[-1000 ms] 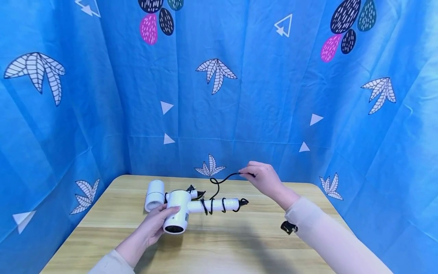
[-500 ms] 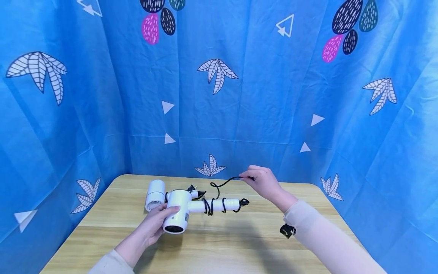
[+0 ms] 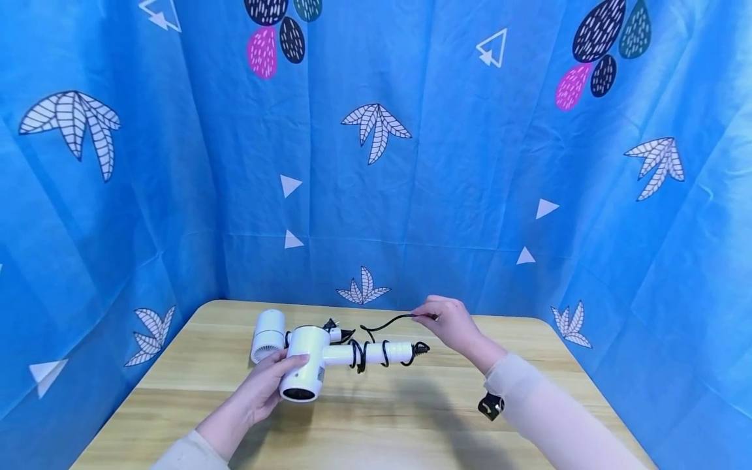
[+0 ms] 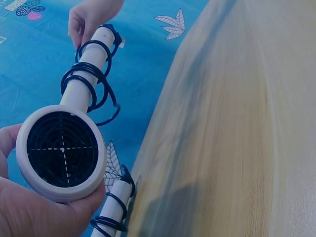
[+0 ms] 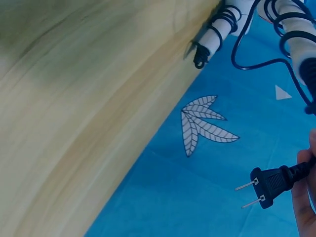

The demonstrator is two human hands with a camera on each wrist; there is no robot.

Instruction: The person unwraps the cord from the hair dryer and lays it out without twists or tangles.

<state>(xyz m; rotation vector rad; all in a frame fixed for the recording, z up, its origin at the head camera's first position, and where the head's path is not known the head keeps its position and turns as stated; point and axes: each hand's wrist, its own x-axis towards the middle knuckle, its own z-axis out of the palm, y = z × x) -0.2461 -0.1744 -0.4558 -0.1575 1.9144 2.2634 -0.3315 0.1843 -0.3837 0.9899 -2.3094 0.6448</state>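
In the head view my left hand (image 3: pixel 267 385) grips the barrel of a white hair dryer (image 3: pixel 305 375), held above the table with its handle (image 3: pixel 399 352) pointing right. Loose turns of black cord wrap that handle. The left wrist view shows the round dark grille (image 4: pixel 62 149) at the barrel's end, fingers and thumb around the rim. Right of the handle, my right hand (image 3: pixel 451 322) pinches the cord (image 3: pixel 384 323) close to its end. In the right wrist view the two-pin plug (image 5: pixel 271 185) sticks out from those fingers, its prongs bare.
A second white hair dryer (image 3: pixel 268 334), with black cord around its handle, lies on the wooden table (image 3: pixel 376 418) at the back left. A blue patterned cloth (image 3: pixel 376 196) hangs behind the table and on both sides.
My right hand has come down a little with the cord end, and the free stretch of cord hangs lower and flatter. The left hand and hair dryer stay nearly in place.
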